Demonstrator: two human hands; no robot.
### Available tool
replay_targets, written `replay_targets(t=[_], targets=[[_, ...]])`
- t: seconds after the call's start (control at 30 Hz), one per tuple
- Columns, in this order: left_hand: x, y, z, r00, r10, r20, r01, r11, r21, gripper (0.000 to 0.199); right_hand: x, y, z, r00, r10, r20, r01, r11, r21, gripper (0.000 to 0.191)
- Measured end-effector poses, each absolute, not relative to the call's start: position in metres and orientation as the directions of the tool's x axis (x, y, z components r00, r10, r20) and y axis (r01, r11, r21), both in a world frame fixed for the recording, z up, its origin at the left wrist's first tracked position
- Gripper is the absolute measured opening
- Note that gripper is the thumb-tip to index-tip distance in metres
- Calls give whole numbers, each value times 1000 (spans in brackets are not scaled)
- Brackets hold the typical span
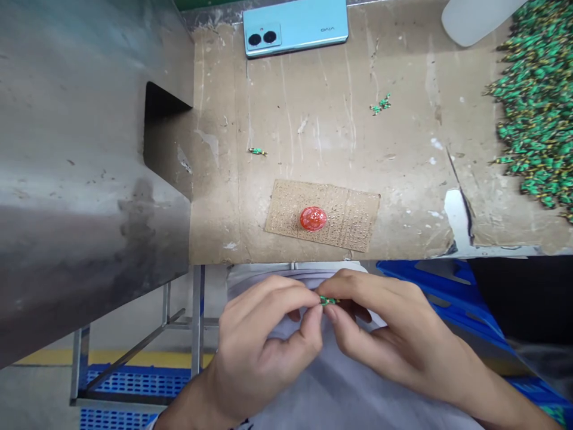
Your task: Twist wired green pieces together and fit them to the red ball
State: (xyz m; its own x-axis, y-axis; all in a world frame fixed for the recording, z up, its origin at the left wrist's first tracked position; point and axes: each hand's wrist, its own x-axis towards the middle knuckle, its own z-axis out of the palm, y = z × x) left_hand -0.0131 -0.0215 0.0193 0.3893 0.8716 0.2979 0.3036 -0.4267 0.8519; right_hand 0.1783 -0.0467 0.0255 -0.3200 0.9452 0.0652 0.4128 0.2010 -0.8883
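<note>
My left hand (273,334) and my right hand (389,328) meet below the table's front edge, over my lap. Between their fingertips is one small green piece (329,301) with yellowish ends. Thumb and forefinger of each hand pinch it, the left at its left end and the right nearer its right end. On the table just beyond lies a brown textured card (351,218), with a shiny red oval object (313,219) on it.
A large heap of similar green pieces (537,107) covers the table's right side. Loose ones (380,104) lie mid-table, another (258,151) further left. A light blue phone (308,27) rests at the back, a white object (474,21) right of it. A metal housing (89,149) stands left.
</note>
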Motion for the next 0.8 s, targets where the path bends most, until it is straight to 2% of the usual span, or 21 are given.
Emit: replay_targets(t=[0.27, 0.47, 0.6, 0.8], targets=[[-10, -20, 19, 364, 891, 271, 339, -398, 852, 13, 183, -42, 17, -432, 897, 90, 458, 304, -835, 15], [-9, -23, 16, 334, 920, 204, 262, -299, 918, 17, 179, -43, 17, -436, 894, 106, 452, 319, -833, 15], [-5, -22, 13, 290, 948, 129, 166, -183, 969, 17, 174, -44, 14, -366, 917, 160, 373, 302, -877, 15], [-4, -23, 10, 269, 958, 99, 90, -127, 988, 18, 170, -48, 10, -337, 930, 148, 260, 243, -935, 15]])
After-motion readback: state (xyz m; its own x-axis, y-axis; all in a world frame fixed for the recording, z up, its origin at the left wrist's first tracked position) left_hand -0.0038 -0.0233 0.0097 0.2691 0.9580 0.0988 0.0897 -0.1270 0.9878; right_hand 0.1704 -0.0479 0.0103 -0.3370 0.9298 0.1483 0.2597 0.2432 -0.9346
